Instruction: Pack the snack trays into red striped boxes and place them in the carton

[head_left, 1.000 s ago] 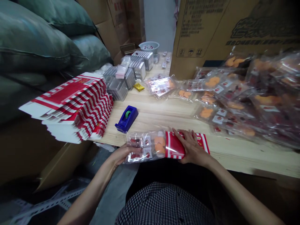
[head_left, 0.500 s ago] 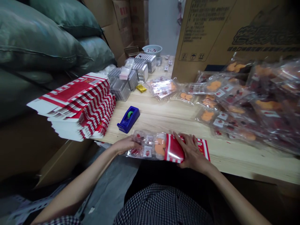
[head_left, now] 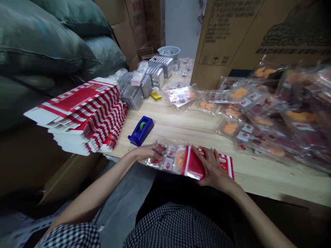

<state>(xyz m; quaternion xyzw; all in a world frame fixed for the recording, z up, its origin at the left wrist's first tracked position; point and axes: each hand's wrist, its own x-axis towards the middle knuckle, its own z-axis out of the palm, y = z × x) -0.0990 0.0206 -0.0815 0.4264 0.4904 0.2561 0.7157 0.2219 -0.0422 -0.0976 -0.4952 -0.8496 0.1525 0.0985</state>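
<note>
My left hand [head_left: 148, 153] grips the left end of a clear plastic packet [head_left: 168, 162], which has orange pieces and small red-and-white squares inside. The packet's right end is tucked into the open end of a red-and-white striped carton [head_left: 191, 164] at the table's front edge. My right hand [head_left: 212, 167] lies over this carton and holds it, thumb on the near side and fingers across the top. Part of the carton is covered by that hand. Beyond my left hand stands a blue tape dispenser [head_left: 141, 131] with a green roll.
Flattened red-and-white cartons [head_left: 85, 113] are stacked at the left. Many filled packets [head_left: 258, 127] lie heaped at the right. Clear plastic cases [head_left: 131, 96], a yellow sachet [head_left: 156, 95] and a bowl [head_left: 169, 51] stand farther back. A large cardboard box [head_left: 232, 41] rises behind.
My left hand has moved to the right with the packet, and more of the packet is inside the carton. My right hand stays on the carton.
</note>
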